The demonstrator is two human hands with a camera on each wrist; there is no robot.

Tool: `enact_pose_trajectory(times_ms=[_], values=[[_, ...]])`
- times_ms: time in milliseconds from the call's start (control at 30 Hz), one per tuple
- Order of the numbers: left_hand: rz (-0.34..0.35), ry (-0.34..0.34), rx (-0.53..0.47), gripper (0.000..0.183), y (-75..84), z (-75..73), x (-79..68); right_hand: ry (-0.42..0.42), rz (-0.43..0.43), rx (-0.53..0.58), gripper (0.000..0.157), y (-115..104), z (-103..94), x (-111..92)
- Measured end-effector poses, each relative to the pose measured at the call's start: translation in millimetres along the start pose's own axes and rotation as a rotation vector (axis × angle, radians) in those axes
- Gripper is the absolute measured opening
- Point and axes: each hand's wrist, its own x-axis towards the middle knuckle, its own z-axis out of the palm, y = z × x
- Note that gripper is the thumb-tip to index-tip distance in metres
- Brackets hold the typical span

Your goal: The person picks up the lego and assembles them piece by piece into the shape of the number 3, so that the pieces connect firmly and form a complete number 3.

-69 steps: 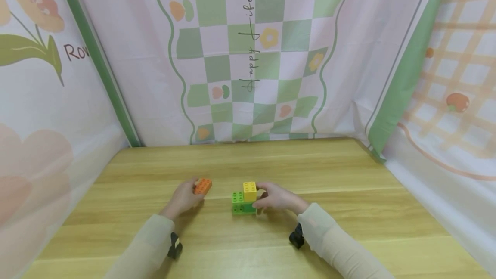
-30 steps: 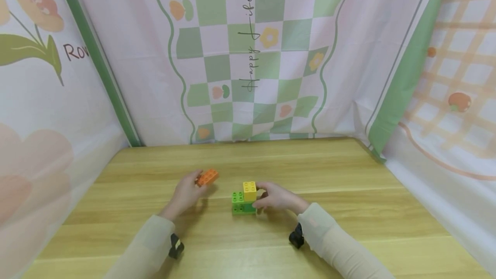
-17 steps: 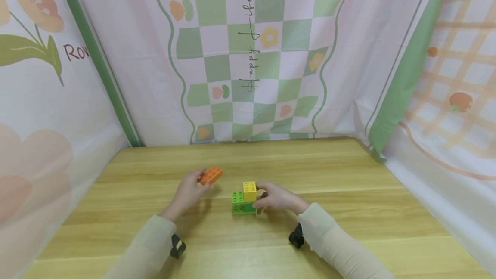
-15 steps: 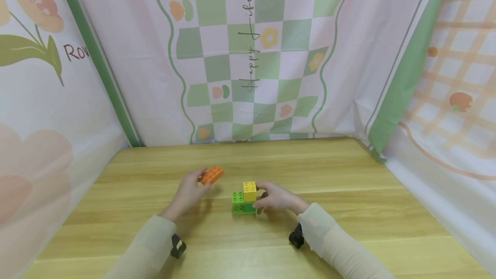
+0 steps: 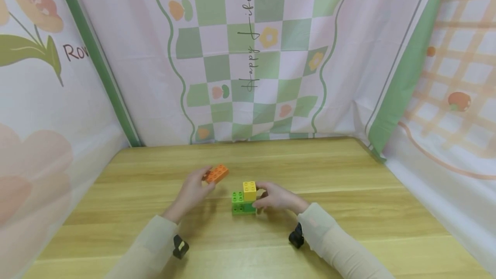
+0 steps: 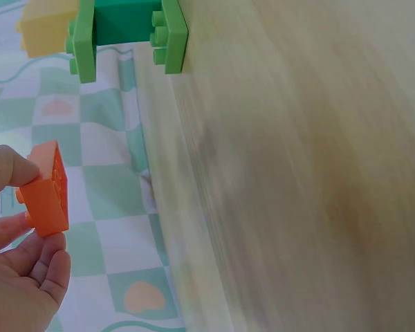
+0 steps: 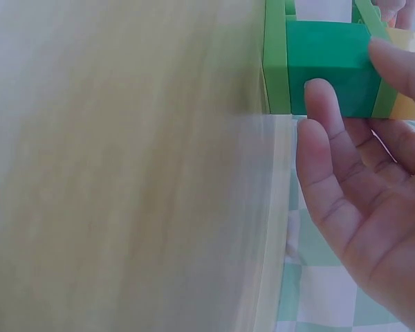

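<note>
My left hand (image 5: 192, 190) pinches an orange toy building brick (image 5: 218, 174) between thumb and fingers, raised over the table. The left wrist view shows the thumb on one side of that orange brick (image 6: 47, 197) and fingertips at its lower end. My right hand (image 5: 278, 197) holds the right end of a small block stack standing on the table. Light green bricks (image 5: 237, 197) frame a dark green brick (image 5: 249, 206), and a yellow brick (image 5: 249, 192) sits on top at the right. In the right wrist view, thumb and fingers touch the dark green brick (image 7: 332, 59).
The wooden table (image 5: 248, 249) reaches back to a hanging checked cloth (image 5: 267, 72). Patterned cloth walls stand at the left and right. Each wrist carries a small black device, the left one (image 5: 180, 246) and the right one (image 5: 296, 237).
My left hand has moved right and away from me, bringing the orange brick up and nearer the stack. The brick has turned slightly. The right hand and stack have stayed put.
</note>
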Motion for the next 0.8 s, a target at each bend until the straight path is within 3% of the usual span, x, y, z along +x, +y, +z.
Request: enact_pose_trajectory(times_ms=[800], values=[[0.108, -0.014, -0.037, 0.051, 23.2, 2.3, -0.8, 0.006, 0.009, -0.013, 0.051, -0.1, -0.1, 0.0]])
